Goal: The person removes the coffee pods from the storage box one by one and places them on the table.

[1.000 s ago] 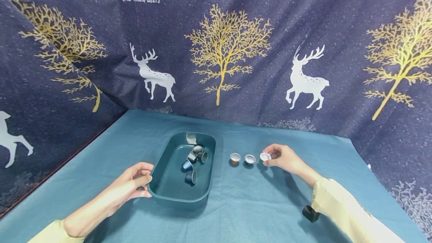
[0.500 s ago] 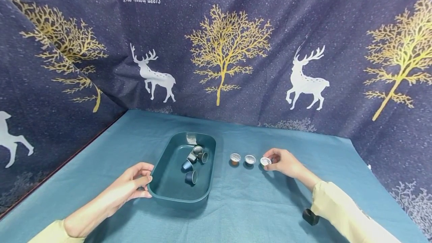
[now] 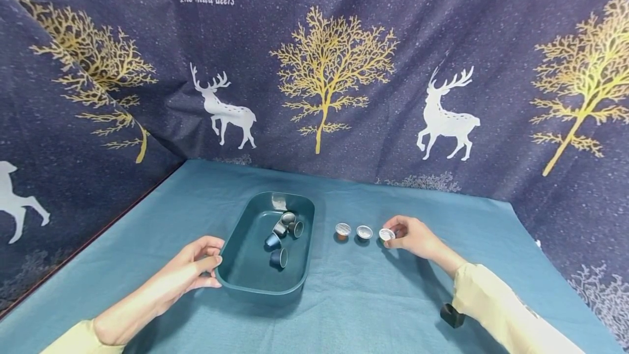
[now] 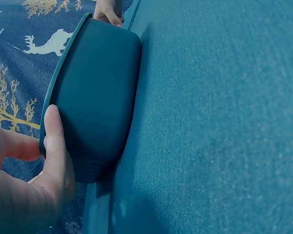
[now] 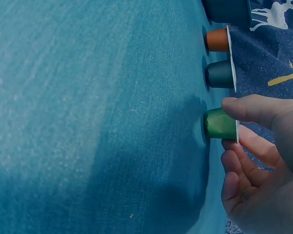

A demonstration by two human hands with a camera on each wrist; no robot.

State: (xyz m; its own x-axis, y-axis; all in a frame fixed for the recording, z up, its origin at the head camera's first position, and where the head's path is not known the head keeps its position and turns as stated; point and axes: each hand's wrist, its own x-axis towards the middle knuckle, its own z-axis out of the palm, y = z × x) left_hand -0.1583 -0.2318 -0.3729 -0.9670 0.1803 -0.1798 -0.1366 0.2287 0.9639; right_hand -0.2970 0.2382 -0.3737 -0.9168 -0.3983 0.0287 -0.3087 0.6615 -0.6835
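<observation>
My left hand (image 3: pixel 199 264) pinches the near left rim of a dark teal plastic bin (image 3: pixel 260 291), thumb and fingers on either side of it. In the bin lie several coffee capsules, among them a dark blue capsule (image 3: pixel 278 258), a lighter blue capsule (image 3: pixel 272 241) and a black capsule (image 3: pixel 296 229). My right hand (image 3: pixel 410 238) pinches a green coffee capsule (image 5: pixel 219 124) near its foil lid. That capsule stands upright on the cloth, lid up. To its left, in a row, stand a dark teal capsule (image 5: pixel 219 74) and an orange capsule (image 5: pixel 217 40).
Blue-green cloth (image 3: pixel 354 299) covers the table. A dark blue curtain (image 3: pixel 363 70) printed with deer and trees hangs behind and at the left. Beside the right sleeve a small black object (image 3: pixel 452 316) shows, its kind unclear.
My right hand has lowered the green capsule onto the cloth at the right end of the row, and keeps hold of it. The left hand and the bin have not moved.
</observation>
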